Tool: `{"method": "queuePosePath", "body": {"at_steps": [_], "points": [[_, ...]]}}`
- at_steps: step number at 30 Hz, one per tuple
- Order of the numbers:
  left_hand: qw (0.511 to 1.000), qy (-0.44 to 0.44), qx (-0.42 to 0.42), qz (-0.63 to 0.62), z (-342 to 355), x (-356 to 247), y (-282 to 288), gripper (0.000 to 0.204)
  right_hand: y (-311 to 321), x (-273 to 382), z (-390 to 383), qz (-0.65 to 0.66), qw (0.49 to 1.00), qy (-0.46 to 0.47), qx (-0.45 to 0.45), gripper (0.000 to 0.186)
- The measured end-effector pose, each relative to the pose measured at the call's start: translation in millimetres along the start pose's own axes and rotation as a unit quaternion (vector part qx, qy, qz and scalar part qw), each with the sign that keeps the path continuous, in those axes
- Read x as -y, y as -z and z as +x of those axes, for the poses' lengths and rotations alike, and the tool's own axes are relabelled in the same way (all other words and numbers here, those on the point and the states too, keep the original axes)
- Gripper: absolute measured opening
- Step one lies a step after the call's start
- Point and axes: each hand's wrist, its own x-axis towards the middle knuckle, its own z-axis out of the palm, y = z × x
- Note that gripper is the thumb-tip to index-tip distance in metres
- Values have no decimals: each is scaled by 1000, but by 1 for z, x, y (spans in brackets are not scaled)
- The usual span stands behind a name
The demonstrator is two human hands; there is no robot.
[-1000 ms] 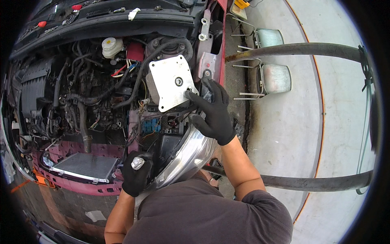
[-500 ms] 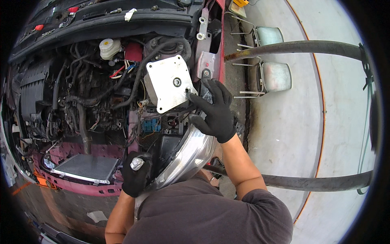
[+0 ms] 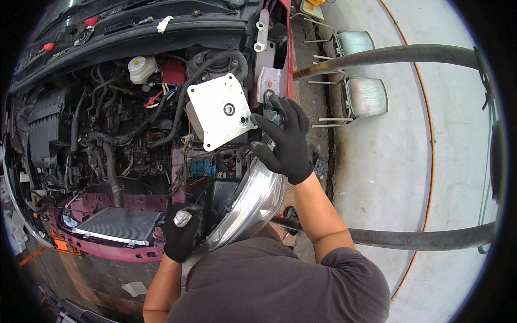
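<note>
I lean over the open engine bay of a dark red car. My left hand (image 3: pixel 181 232), in a black glove, grips the lower inner end of a headlight unit (image 3: pixel 249 207) with a clear curved lens; a small metal knob shows at its knuckles. My right hand (image 3: pixel 284 141), also gloved, rests on the headlight's upper end by the red fender edge (image 3: pixel 284 64), its fingers bent around a dark part there. A white square metal plate (image 3: pixel 219 111) with a centre hole sits just left of that hand.
Hoses, wiring and a white fluid reservoir (image 3: pixel 141 68) fill the bay. A silver radiator (image 3: pixel 116 224) lies at the front. On the concrete floor to the right stand two metal chairs (image 3: pixel 360 91) and thick dark hoses (image 3: pixel 409 237).
My right hand has shifted slightly on the headlight's upper end. The view has barely moved and my left hand keeps its grip.
</note>
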Motion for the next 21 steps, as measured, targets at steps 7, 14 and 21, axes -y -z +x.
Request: {"method": "queuePosePath", "body": {"at_steps": [7,14,21], "points": [[1000,7,-13,-22,-1,0,1,24,-5,7,7,-9,1000,7,-14,56],[998,-39,-9,44,0,5,2,24,-5,5,-1,-24,999,29,-21,53],[998,-42,-8,35,1,9,2,23,-13,-7,7,100,989,-8,-109,52]]}}
